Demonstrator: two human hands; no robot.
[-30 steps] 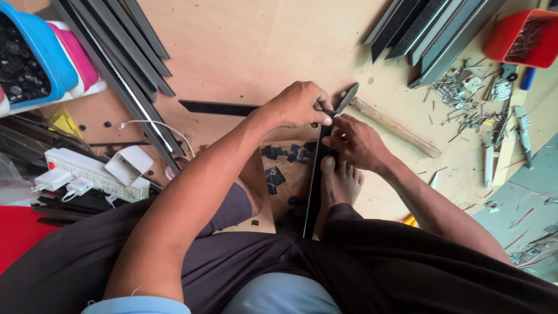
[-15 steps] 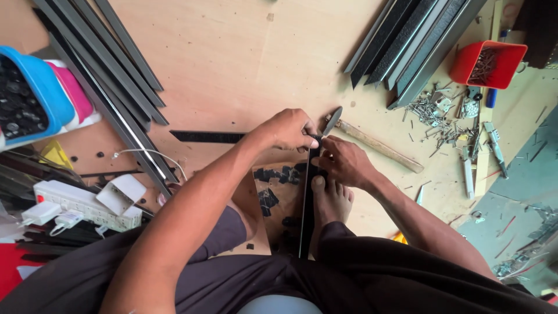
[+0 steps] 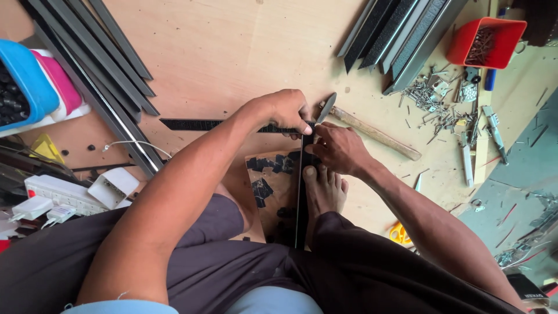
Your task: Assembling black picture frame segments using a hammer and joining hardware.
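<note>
I sit on a plywood floor (image 3: 232,52) with a long black strip (image 3: 301,197) running from my lap toward my hands, beside my bare foot (image 3: 324,189). A second black strip (image 3: 197,124) lies crosswise and meets it at a corner. My left hand (image 3: 282,110) presses down on that corner with the thumb on the joint. My right hand (image 3: 337,148) pinches the upright strip's far end from the right side. A wooden-handled hammer (image 3: 372,132) lies just behind my right hand.
Grey metal profiles lie at left (image 3: 99,70) and upper right (image 3: 401,32). A red bin of nails (image 3: 485,40) and loose screws (image 3: 433,99) sit at right. A white power strip (image 3: 70,195) and blue and pink trays (image 3: 35,87) are at left.
Both hands stay at the corner joint; the view has shifted slightly and my hands closed tighter around the strip ends.
</note>
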